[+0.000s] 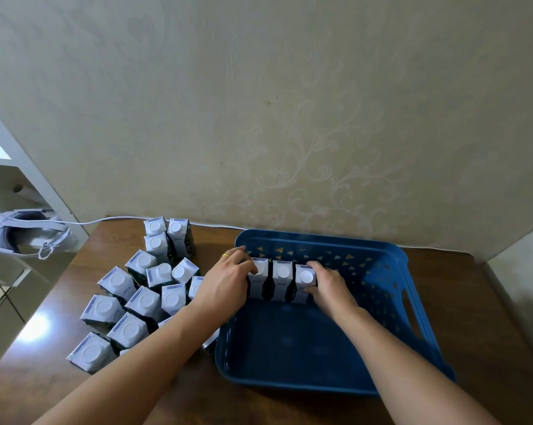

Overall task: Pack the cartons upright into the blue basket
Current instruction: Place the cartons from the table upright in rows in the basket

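Three cartons (pixel 282 282) stand upright between left hand (pixel 228 280) and right hand (pixel 328 285), both grasping the row's ends inside the blue basket (pixel 412 305); squeeze evenly and slide it flush to the far wall, tops level.

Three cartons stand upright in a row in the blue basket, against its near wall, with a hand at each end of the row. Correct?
Not quite. In the head view the three cartons stand against the far wall of the blue basket. Left hand and right hand do bracket the row.
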